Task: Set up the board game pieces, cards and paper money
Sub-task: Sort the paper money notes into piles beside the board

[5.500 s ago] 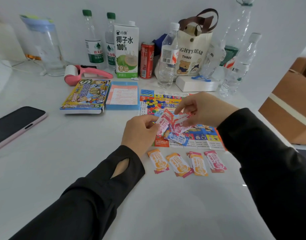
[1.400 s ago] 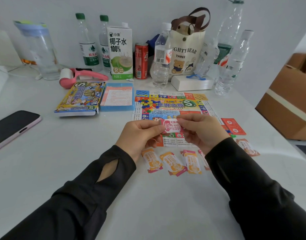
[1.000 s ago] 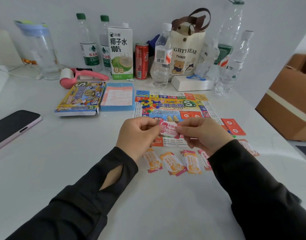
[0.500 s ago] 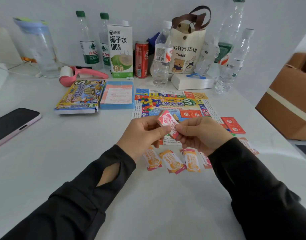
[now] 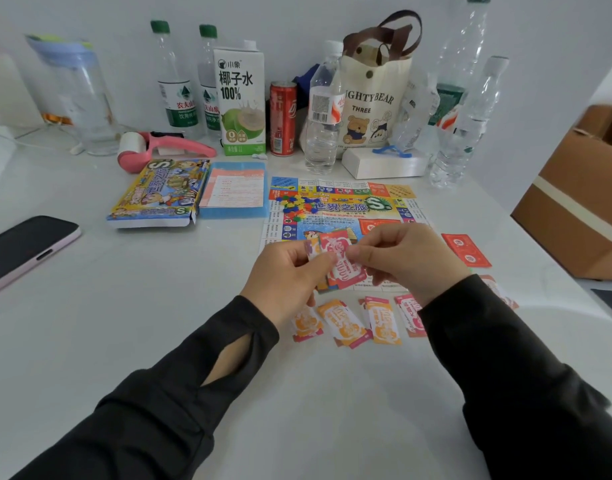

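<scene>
Pink-and-white paper money (image 5: 339, 268), thin and glossy, at least two notes fanned, pinched from both sides: left hand (image 5: 283, 271) curled, thumb and forefinger clamped on the left edge; right hand (image 5: 408, 258) curled likewise, fingertips gripping the right edge. Held just above the near edge of the game board (image 5: 342, 206), a flat printed sheet spread on the white bench (image 5: 141, 306). At 6 o'clock from the held notes, four little stacks of notes (image 5: 346, 323) in a row, orange and pink, rectangular, the outer two partly covered. At 3 o'clock, one red card pile (image 5: 465, 249), flat on the bench just beside the board; at 4 o'clock, one more small stack (image 5: 502, 292), mostly hidden. At 11 o'clock, on the board, one heap of small coloured plastic pieces (image 5: 294, 202). At 10 o'clock, one glossy game box (image 5: 159, 194) and, just beside it, one blue sheet (image 5: 231, 213) under a pale leaflet (image 5: 237, 187). Far out at 9 o'clock, one dark phone (image 5: 23, 247), smooth, round-cornered.
</scene>
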The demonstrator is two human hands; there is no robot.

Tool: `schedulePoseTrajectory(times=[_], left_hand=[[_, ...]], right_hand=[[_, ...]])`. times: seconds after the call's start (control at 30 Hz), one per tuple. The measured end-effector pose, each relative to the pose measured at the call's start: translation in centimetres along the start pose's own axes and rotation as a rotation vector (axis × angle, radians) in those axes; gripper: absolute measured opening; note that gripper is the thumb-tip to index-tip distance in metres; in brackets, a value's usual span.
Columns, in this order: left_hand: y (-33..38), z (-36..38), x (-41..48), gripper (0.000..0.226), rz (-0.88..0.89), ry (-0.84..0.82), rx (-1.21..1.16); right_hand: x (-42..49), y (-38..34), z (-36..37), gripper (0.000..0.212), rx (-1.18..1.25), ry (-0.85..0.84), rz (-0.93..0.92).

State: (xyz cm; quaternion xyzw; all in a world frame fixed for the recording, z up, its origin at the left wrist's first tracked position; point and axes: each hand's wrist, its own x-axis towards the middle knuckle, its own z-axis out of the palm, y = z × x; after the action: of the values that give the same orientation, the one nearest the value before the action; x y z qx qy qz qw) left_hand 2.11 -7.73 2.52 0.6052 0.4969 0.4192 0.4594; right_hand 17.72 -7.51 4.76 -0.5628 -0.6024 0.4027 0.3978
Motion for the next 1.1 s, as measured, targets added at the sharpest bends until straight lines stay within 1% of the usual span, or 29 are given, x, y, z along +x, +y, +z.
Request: schedulePoseTrajectory(times=[0.1,0.2,0.3,0.47,0.57,0.7,0.83,0.87,0.97,1.1], left_hand=[[0.2,0.1,-0.3,0.014,-0.034,-0.037,-0.09],[0.6,0.1,-0.6,0.009,-0.098,-0.097,-0.241],[0.8,0.1,-0.8,0.01,-0.141,-0.151,-0.339],[0.8,0.0,-0.7,0.013,-0.111,-0.126,-0.297],[0.7,0.0,-0.6,0.014,-0.093,-0.107,-0.279],[0.6,-0.1,-0.6,0.014,-0.09,-0.099,-0.305],[0.3,-0.3,-0.4,0.015,-0.073,-0.034,-0.244],[0.2,-0.3,-0.4,0.014,-0.071,-0.018,-0.226],[0.1,-0.4,-0.3,0.013,-0.083,0.006,-0.224],[-0.1,-0.4,-0.3,0.012,-0.092,0.029,-0.207]], right_hand=[[0.2,0.3,0.0,0.014,0.038,-0.023,0.004],[0.3,0.6,-0.1,0.018,0.04,-0.01,0.007],[0.5,0.8,-0.2,0.022,0.06,0.004,0.032],[0.6,0.8,0.0,0.013,0.164,-0.092,0.089],[0.5,0.9,0.0,0.014,0.145,-0.121,0.081],[0.7,1.2,-0.4,0.025,0.104,-0.006,0.077],[0.6,1.1,-0.8,0.028,0.329,0.066,0.175],[0.6,1.1,-0.9,0.029,0.346,0.079,0.181],[0.7,1.2,-0.8,0.031,0.249,0.099,0.159],[0.6,1.4,-0.3,0.025,0.148,0.103,0.097]])
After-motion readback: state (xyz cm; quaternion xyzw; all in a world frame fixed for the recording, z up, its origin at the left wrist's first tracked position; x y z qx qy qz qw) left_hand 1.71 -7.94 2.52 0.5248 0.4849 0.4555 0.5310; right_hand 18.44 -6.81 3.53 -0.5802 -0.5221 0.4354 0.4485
